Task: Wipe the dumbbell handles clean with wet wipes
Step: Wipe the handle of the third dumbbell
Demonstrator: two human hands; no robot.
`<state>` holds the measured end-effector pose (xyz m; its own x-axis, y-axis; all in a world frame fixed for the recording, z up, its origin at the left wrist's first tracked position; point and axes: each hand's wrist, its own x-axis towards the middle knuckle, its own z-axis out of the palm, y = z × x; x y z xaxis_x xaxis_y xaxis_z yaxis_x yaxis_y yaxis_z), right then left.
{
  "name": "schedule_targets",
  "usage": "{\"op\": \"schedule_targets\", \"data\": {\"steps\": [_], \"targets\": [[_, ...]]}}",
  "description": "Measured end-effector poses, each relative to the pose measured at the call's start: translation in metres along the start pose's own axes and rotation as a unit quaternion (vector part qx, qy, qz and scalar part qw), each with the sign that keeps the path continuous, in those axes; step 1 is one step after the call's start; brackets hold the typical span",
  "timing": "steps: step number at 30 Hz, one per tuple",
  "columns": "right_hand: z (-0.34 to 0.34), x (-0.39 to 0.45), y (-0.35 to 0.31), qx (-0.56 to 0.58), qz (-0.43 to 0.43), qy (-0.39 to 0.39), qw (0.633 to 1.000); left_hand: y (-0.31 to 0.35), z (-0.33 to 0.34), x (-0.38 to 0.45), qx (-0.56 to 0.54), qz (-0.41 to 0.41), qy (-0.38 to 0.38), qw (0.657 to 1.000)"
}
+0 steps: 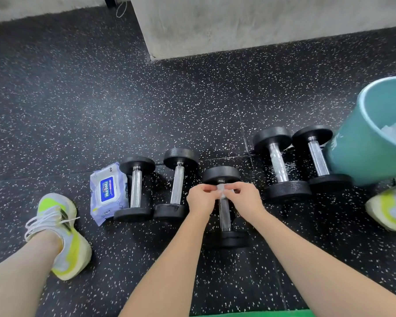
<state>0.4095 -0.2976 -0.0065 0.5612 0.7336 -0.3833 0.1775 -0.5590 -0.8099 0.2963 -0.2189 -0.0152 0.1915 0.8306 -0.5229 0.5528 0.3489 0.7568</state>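
Here, your left hand and right hand both pinched a wet wipe | above the middle dumbbell | wipes pack lay well left of that dumbbell.

A single wide-angle head camera looks steeply down and forward from above the person's forearms at the speckled floor, close to a row of dumbbells, with a concrete block at the top edge.

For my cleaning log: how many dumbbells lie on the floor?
5: one beside the wipes pack, one next, one under the hands, two by the bucket.
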Motion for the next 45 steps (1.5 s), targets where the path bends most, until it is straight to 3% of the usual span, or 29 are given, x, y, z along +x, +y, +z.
{"op": "schedule_targets", "data": {"steps": [3, 7, 14, 17, 22, 26, 33, 45], "targets": [[-0.007, -0.005, 0.001, -0.039, 0.0, -0.018, 0.999, 0.001, -0.009, -0.002, 0.06, -0.011, -0.049, 0.997], [-0.02, -0.011, -0.003, -0.1, 0.023, -0.101, 0.99, 0.002, -0.013, -0.005, 0.169, -0.037, -0.105, 0.979], [-0.024, -0.032, -0.002, -0.166, 0.049, -0.193, 0.966, 0.007, -0.016, -0.027, 0.378, -0.054, -0.187, 0.905], [-0.022, -0.035, -0.003, -0.183, 0.045, -0.2, 0.961, 0.01, -0.017, -0.033, 0.403, -0.028, -0.186, 0.895], [-0.021, -0.036, -0.009, -0.226, 0.034, -0.204, 0.952, 0.008, -0.014, -0.039, 0.394, 0.004, -0.158, 0.905], [-0.017, -0.033, 0.0, -0.218, 0.034, -0.173, 0.96, 0.0, -0.01, -0.03, 0.33, 0.006, -0.119, 0.936], [-0.006, -0.02, 0.012, -0.112, 0.017, -0.052, 0.992, -0.004, -0.003, -0.022, 0.173, 0.047, -0.034, 0.983], [0.008, -0.002, 0.014, -0.006, -0.014, 0.047, 0.999, 0.003, 0.018, -0.005, 0.028, 0.037, 0.073, 0.996]]}}
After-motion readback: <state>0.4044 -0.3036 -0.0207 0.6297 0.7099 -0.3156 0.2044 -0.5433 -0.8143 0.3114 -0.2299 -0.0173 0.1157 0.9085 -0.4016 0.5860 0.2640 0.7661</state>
